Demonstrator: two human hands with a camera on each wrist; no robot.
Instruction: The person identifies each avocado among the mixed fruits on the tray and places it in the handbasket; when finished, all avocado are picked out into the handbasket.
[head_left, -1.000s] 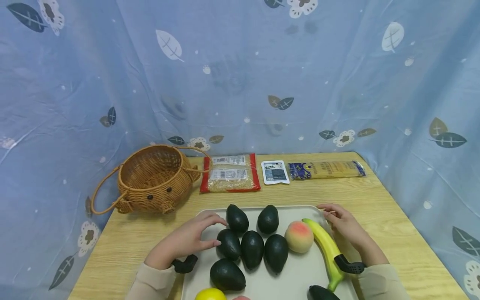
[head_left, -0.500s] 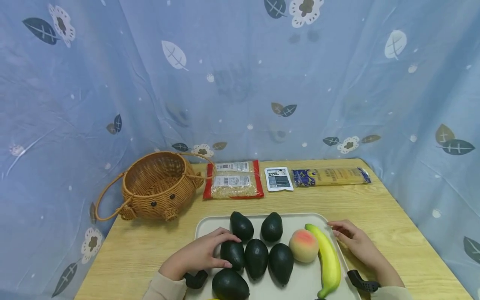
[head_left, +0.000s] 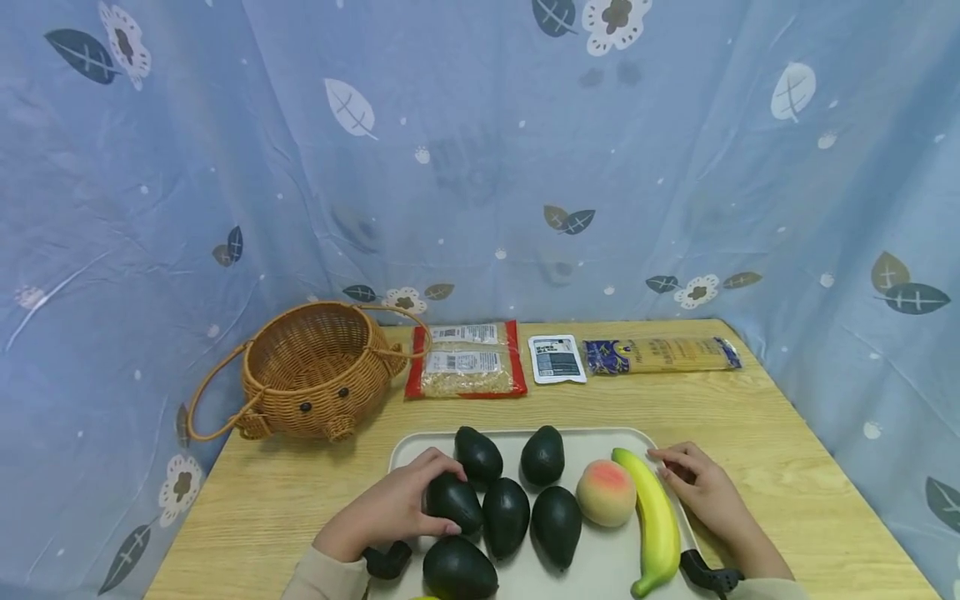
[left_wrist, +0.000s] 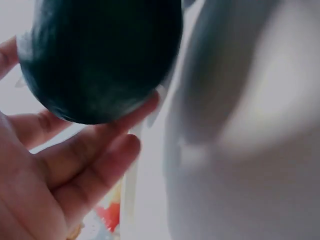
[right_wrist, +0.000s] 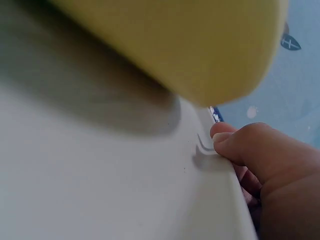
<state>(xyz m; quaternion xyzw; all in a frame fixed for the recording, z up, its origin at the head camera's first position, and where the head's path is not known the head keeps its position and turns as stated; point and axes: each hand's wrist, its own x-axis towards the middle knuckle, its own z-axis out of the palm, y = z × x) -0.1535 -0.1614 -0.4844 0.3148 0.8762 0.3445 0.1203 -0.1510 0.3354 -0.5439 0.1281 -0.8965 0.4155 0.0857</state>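
Observation:
My left hand [head_left: 401, 504] grips a dark green avocado [head_left: 453, 502] at the left of a cream tray [head_left: 600, 567]. In the left wrist view, my fingers [left_wrist: 92, 172] curl round the rounded end of this avocado [left_wrist: 107, 60]. At the tray's upper right corner, my right hand [head_left: 693, 487] pinches the rim; in the right wrist view the thumb [right_wrist: 250, 147] lies on top and other fingers show outside. Beside that hand a yellow banana [head_left: 656, 525] lies on the tray, with a peach [head_left: 607, 493] to its left.
Several more avocados [head_left: 557, 527] lie on the tray, close round the held one. A wicker pig basket [head_left: 300, 408] stands at the back left. Along the back lie a red-edged bag of grain [head_left: 467, 362], a white packet [head_left: 557, 360] and a noodle pack [head_left: 663, 355].
My left hand has closed round the avocado and shifted it slightly left. The banana's lower end has swung left, away from my right arm. The head view has tilted up a little.

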